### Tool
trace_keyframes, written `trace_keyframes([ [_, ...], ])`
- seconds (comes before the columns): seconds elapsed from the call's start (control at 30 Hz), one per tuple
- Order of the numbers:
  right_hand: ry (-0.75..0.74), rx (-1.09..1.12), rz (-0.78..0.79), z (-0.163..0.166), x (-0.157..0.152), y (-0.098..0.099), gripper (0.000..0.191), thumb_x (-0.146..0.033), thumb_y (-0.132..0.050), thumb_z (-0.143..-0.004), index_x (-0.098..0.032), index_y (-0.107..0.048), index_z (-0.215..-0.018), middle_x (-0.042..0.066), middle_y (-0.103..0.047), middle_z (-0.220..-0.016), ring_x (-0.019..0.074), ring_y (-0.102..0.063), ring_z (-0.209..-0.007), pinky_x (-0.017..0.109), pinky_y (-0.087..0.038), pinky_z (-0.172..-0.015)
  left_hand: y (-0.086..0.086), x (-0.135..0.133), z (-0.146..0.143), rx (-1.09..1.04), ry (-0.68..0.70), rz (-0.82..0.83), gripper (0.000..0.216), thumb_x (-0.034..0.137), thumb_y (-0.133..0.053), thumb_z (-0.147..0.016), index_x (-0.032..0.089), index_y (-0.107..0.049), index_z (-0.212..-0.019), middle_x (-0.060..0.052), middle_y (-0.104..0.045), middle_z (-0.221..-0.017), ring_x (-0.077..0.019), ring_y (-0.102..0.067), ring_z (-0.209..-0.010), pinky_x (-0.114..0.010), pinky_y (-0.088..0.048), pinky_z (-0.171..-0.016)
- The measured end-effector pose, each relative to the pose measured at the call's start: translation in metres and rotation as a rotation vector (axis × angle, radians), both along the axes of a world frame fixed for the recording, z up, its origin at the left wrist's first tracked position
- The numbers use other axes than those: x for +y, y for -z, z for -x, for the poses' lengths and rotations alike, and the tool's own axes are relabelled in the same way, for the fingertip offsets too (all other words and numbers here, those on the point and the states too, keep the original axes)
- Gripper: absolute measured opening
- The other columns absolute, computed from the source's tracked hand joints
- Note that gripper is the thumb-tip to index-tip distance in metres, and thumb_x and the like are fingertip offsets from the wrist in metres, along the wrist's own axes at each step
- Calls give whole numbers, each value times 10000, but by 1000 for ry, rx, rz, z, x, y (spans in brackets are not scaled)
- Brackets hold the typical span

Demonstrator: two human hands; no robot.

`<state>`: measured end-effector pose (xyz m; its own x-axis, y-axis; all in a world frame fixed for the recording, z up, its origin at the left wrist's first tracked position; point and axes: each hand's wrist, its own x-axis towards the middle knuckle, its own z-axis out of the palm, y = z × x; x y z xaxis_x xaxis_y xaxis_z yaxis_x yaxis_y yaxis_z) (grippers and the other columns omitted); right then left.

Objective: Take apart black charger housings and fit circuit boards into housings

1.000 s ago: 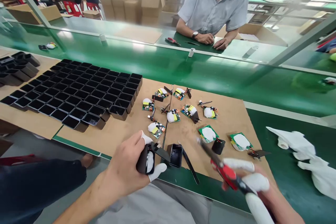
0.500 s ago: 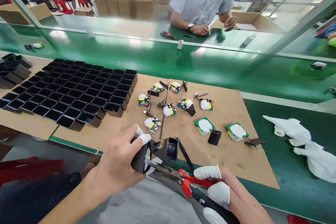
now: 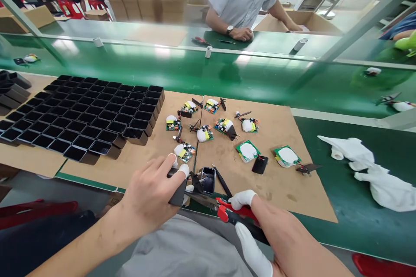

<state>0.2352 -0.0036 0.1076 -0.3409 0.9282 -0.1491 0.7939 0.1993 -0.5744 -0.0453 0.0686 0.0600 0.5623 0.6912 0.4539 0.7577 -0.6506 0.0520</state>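
My left hand [image 3: 152, 194], with white finger cots on thumb and fingertip, is closed around a black plastic case [image 3: 178, 192]. White filling and a dark flap show at the case's open end. My right hand [image 3: 256, 225], also in finger cots, grips red-and-black pliers [image 3: 224, 212]. Their jaws reach to the open end of the case; whether they pinch anything there I cannot make out. Just beyond the jaws stands another black case [image 3: 208, 180], its opening facing up. Beside it lies a black pen-like tool [image 3: 222, 180].
Rows of open black cases [image 3: 87, 132] fill the left of the cardboard sheet [image 3: 253, 194]. Several circuit boards [image 3: 204, 133] with white blobs lie ahead. White cloth-like pieces [image 3: 383, 181] are at right. Beyond a green conveyor belt [image 3: 130, 67], a person [image 3: 243, 4] leans on the far bench.
The case in my left hand has turned, its open end now facing more to the right. My right hand has shifted left with the pliers. The person opposite has reached into a carton.
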Motion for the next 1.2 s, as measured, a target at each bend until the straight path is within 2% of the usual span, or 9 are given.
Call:
trace_keyframes([
  [0.1, 9, -85, 70, -3, 4, 6, 271, -505, -583, -1141, -285, -632, -1290, 53, -818, -1066, 263, -813, -931, 330, -626, -761, 1, 6, -1, 78, 29, 10, 310, 77, -646, -638, 235, -672, -903, -67, -689, -899, -246, -620, -720, -355, -461, -574],
  [0.17, -2, -124, 108, -3, 9, 8, 307, -534, -580, -1139, -273, -635, -1291, 66, -815, -1054, 290, -810, -950, 340, -598, -732, 2, 8, -3, 115, 58, 29, 321, 70, -665, -649, 232, -665, -926, -64, -693, -915, -249, -615, -733, -363, -483, -584],
  [0.23, -35, -160, 167, 2, 15, 8, 219, -466, -559, -1150, -269, -653, -1126, 60, -801, -1005, 285, -789, -892, 341, -552, -716, 1, 10, -7, 128, 90, 60, 307, 74, -685, -667, 232, -650, -928, -67, -700, -938, -260, -628, -782, -372, -519, -621],
  [0.3, -53, -219, 239, 10, 21, 6, 227, -392, -568, -1142, -266, -613, -959, 48, -778, -931, 273, -755, -817, 339, -496, -699, 0, 11, -11, 132, 120, 96, 297, 84, -698, -677, 233, -637, -928, -69, -705, -951, -272, -641, -830, -378, -546, -655],
  [0.43, -74, -363, 315, 22, 30, 4, 204, -228, -577, -1101, -257, -562, -900, 55, -766, -885, 266, -724, -768, 321, -371, -644, -4, 13, -16, 150, 164, 109, 287, 90, -688, -693, 233, -638, -936, -67, -714, -947, -268, -646, -823, -380, -533, -629],
  [0.57, -123, -510, 312, 18, 30, 6, 244, 2, -574, -926, -242, -569, -919, 60, -772, -922, 259, -715, -749, 319, -276, -616, -2, 15, -17, 158, 215, 102, 241, 80, -675, -707, 232, -635, -890, -50, -697, -887, -247, -625, -754, -382, -495, -603],
  [0.67, -131, -527, 309, 15, 26, 4, 309, 59, -553, -855, -230, -596, -956, 65, -780, -938, 272, -744, -789, 316, -269, -630, -1, 16, -19, 115, 212, 79, 219, 78, -667, -726, 229, -636, -882, -43, -676, -858, -241, -620, -747, -384, -479, -618],
  [0.93, -94, -567, 266, 15, 21, -3, 271, 21, -580, -825, -240, -556, -895, 43, -755, -844, 242, -709, -705, 331, -177, -590, -9, 20, -23, 48, 253, 31, 181, 88, -649, -788, 227, -644, -905, -41, -683, -864, -241, -624, -779, -378, -497, -697],
  [1.2, -131, -540, 221, 12, 13, 0, 288, 27, -562, -816, -249, -541, -894, 42, -739, -844, 267, -715, -719, 329, -194, -601, -12, 17, -20, 51, 268, 12, 144, 104, -655, -782, 231, -638, -849, -32, -668, -817, -234, -612, -735, -376, -477, -651],
])
